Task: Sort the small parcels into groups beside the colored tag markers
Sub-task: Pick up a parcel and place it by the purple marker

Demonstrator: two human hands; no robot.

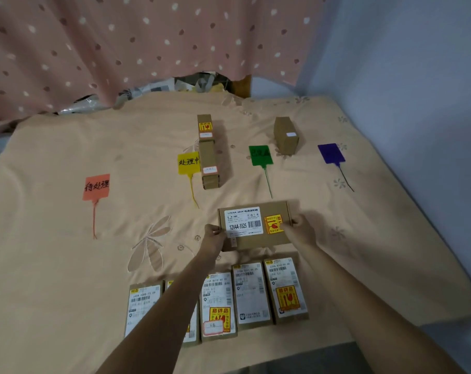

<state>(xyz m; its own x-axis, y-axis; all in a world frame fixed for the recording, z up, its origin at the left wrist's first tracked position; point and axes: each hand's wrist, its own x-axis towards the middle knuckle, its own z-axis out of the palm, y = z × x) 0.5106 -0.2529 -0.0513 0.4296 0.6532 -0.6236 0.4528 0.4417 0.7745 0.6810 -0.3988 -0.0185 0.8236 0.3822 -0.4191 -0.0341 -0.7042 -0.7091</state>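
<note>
I hold a brown parcel (256,225) with a white label and a yellow sticker above the bed, my left hand (214,237) on its left end and my right hand (300,229) on its right end. Four tag markers lie on the cloth: orange (96,187), yellow (188,162), green (260,155) and purple (331,153). Two parcels, one (205,126) behind the other (210,166), lie end to end just right of the yellow tag. One parcel (286,136) stands between the green and purple tags. Several labelled parcels (252,292) lie in a row near me, partly hidden by my left arm.
A beige embroidered cloth (67,265) covers the bed. A pink dotted curtain (121,49) hangs behind it, with clutter (202,83) showing under its hem. A pale blue wall (417,76) runs along the right side.
</note>
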